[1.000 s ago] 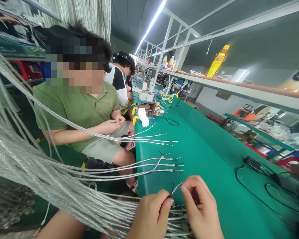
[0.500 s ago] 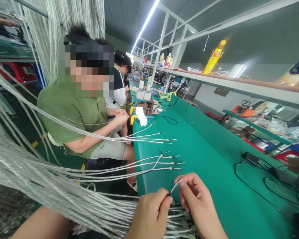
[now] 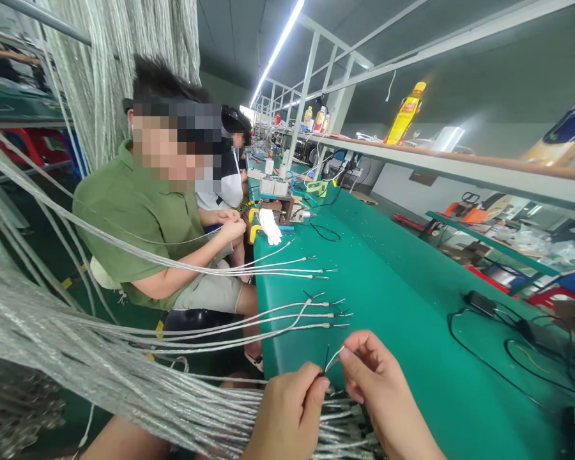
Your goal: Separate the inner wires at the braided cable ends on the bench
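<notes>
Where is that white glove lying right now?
In the head view, the white glove lies on the green bench near its left edge, beyond the cable ends laid out there, just in front of a small machine and beside the person in green.

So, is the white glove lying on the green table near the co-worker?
Yes, the white glove lies on the green table, beside the co-worker's hands.

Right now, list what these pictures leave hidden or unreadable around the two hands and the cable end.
- Head view: the left hand and right hand run off the bottom edge; wrists cut off.
- The cable end: wire tips too small to tell their state.
- Where the cable bundle starts: beyond the left edge.
- Yellow bottle label: too small to read.
</notes>
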A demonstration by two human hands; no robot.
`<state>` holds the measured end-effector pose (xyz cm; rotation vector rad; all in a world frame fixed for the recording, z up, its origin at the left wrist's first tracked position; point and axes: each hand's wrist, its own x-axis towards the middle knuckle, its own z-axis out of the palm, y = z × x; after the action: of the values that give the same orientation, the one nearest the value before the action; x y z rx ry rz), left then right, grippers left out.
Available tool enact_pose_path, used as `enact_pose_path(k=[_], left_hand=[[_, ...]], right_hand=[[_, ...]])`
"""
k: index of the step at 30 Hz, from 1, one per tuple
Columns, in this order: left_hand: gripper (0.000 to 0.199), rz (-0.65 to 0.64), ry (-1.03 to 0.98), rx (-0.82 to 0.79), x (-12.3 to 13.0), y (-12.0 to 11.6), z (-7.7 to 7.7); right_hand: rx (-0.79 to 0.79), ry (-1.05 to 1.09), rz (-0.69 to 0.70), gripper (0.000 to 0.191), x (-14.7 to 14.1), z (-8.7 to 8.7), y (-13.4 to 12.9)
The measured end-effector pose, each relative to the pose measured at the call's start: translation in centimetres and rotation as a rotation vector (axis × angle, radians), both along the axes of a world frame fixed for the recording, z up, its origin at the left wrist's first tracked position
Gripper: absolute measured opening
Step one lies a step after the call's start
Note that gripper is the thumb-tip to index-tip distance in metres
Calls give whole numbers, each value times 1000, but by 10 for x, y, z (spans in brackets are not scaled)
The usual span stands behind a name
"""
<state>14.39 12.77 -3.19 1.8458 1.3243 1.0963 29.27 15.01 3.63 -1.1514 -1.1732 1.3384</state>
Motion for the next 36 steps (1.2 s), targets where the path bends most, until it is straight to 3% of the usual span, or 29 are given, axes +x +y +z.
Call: enact_pose_path(k=[8, 18, 28, 36], left_hand=[[33, 6, -51, -16, 1, 1, -9], [34, -5, -125, -53, 1, 1, -6], [33, -4, -124, -54, 0, 1, -8], [32, -8, -98, -31, 1, 1, -6]], right_hand=[[-12, 93, 69, 28, 0, -1, -2], [51, 59, 114, 21, 1, -4, -3], [41, 4, 56, 20, 2, -9, 0], [0, 80, 32, 23, -1, -8, 0]])
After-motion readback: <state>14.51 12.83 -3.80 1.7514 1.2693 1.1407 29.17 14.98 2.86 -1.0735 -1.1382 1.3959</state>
